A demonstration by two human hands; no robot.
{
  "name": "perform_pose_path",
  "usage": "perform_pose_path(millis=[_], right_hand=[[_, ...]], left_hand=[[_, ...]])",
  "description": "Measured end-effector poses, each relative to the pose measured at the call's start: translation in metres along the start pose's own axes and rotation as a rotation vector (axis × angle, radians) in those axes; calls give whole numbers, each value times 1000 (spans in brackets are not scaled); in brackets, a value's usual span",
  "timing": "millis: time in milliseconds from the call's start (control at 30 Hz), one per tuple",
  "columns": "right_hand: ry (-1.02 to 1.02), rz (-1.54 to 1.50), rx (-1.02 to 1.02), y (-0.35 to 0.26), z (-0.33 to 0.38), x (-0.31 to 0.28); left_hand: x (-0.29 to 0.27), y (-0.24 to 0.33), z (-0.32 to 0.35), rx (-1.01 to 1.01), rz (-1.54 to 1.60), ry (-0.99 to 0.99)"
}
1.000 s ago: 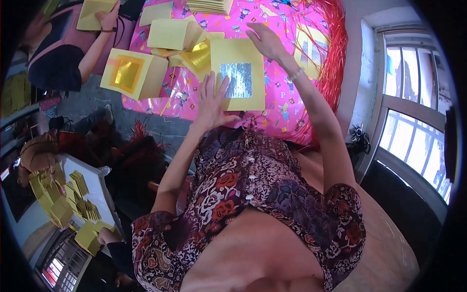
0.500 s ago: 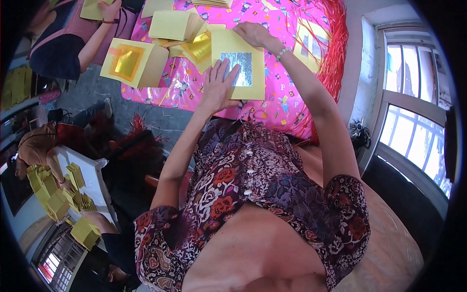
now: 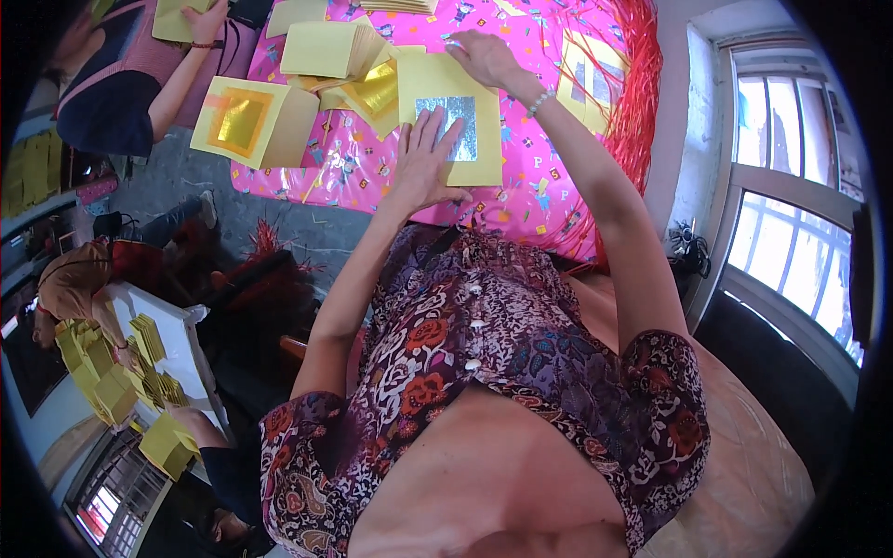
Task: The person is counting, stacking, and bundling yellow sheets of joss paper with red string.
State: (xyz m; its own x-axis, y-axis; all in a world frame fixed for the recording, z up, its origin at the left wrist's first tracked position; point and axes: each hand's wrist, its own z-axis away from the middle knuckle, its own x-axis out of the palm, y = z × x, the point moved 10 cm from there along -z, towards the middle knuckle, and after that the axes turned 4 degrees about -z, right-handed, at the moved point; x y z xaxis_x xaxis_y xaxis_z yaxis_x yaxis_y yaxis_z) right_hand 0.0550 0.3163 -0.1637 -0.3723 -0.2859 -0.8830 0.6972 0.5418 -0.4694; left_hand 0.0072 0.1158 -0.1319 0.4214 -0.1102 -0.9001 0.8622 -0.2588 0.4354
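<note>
A yellow paper sheet with a silver foil square lies on the pink patterned table cover. My left hand rests flat on the sheet's lower left part, fingers spread and touching the foil's edge. My right hand presses the sheet's top edge with its fingers down. Just left of the sheet lies a fanned stack of yellow sheets with gold foil.
A yellow stack with a gold foil square sits at the cover's left edge, another plain yellow stack behind it. Another person works at the far left. Red tassels hang at the right. More yellow stacks sit lower left beside another person.
The view has shifted so the table sits lower and nearer. My left hand has slid up the yellow sheet toward the foil square; my right hand stays at the top edge.
</note>
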Motion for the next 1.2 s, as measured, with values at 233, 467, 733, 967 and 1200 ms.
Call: perform_pose_path(millis=[233,467,733,967,1200], right_hand=[[491,-723,237,22,99,-37],[458,-725,280,-45,175,-12],[453,-725,301,-49,188,6],[446,-720,314,-37,196,17],[410,-591,203,-28,215,-10]], left_hand=[[-4,-66,36,-258,433,314],[50,-96,36,-556,1480,256],[61,-95,35,-589,1300,170],[52,-83,32,-563,1296,140],[-25,-69,51,-210,394,382]])
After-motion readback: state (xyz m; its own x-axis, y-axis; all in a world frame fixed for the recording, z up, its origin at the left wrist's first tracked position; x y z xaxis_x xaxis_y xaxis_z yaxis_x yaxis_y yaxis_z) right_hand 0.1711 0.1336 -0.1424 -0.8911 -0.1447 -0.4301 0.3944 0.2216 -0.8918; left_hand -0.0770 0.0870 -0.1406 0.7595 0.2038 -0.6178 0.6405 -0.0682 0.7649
